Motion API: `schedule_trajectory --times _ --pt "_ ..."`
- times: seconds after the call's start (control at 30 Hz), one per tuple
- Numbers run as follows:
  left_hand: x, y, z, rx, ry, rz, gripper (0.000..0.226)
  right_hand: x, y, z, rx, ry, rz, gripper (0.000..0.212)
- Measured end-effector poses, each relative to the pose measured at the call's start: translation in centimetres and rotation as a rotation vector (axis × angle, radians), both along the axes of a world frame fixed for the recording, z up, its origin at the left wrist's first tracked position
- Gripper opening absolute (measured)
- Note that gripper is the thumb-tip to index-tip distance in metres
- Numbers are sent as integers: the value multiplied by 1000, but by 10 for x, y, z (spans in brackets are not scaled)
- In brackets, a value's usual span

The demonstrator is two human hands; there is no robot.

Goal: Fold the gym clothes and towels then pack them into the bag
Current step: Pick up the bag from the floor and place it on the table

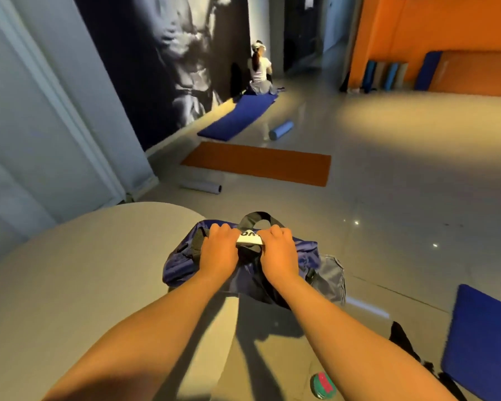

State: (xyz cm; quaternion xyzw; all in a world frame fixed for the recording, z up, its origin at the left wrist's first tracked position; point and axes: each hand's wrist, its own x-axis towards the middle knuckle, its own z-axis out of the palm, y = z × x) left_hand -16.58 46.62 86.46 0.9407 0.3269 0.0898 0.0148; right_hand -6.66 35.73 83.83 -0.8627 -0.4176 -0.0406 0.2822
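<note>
table (84,270) lower left | navy bag (180,264) set at its right edge, frame centre | left hand (219,247), right hand (278,250): fingers curled, gripping white lettered band (248,238) atop bag | judged best: band is pushed down evenly, both sides together

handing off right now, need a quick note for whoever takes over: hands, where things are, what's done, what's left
Left hand: grips the handles, left of the white wrap.
Right hand: grips them right of the wrap.
Bag: navy, at the table's right edge.
Done: no loose clothes or towels in view, so packing looks finished.
Left: the inside and zip are hidden; check both.
</note>
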Motion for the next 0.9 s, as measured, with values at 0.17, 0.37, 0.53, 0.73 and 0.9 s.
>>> schedule_trajectory --times 0.17,0.37,0.53,0.73,0.9 --pt "-107 69 3 -3 -20 237 32 -82 93 1 53 -3 245 28" --pt "-239 126 -28 -61 -93 497 35 -186 183 -22 -144 48 510 40" --pt "-324 142 -68 -98 -120 616 34 -255 209 -55 -401 75 636 55" --pt "-369 131 -120 -237 -51 705 20 -292 202 -105 -633 187 753 54" --pt "-372 112 -169 -554 108 646 29 -310 199 -130 -861 293 766 55"
